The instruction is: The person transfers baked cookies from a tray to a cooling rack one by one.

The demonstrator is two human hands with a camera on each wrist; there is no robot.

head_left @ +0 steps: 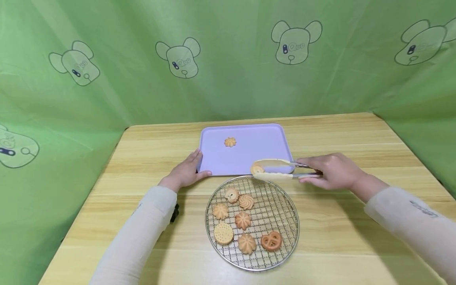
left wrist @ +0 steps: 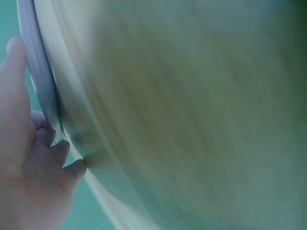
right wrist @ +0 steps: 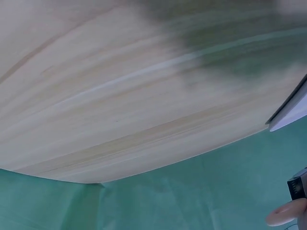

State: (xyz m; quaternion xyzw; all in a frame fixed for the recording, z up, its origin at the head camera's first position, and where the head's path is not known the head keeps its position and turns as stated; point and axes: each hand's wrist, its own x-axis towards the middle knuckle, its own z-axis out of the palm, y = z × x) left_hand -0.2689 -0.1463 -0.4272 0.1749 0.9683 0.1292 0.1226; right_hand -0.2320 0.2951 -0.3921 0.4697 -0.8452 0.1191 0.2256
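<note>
My right hand (head_left: 333, 171) holds a pair of tongs (head_left: 274, 176) with metal arms and cream tips. Between the tips is a round cookie (head_left: 257, 168), above the near edge of a purple tray (head_left: 249, 152). At the tray's near left corner, my left hand (head_left: 185, 170) grips the rim, thumb on the near side and fingers along the left side. One flower-shaped cookie (head_left: 230, 142) lies on the tray. Closer to me stands a round wire rack (head_left: 276, 211) bearing several cookies, among them a pretzel-shaped one (head_left: 271, 241) and a dotted round one (head_left: 223, 233).
Both tray and rack stand on a light wooden table (head_left: 331, 237). Green curtains (head_left: 235, 91) printed with bear heads enclose its back and sides. The rack's far rim lies close to the tray's near edge.
</note>
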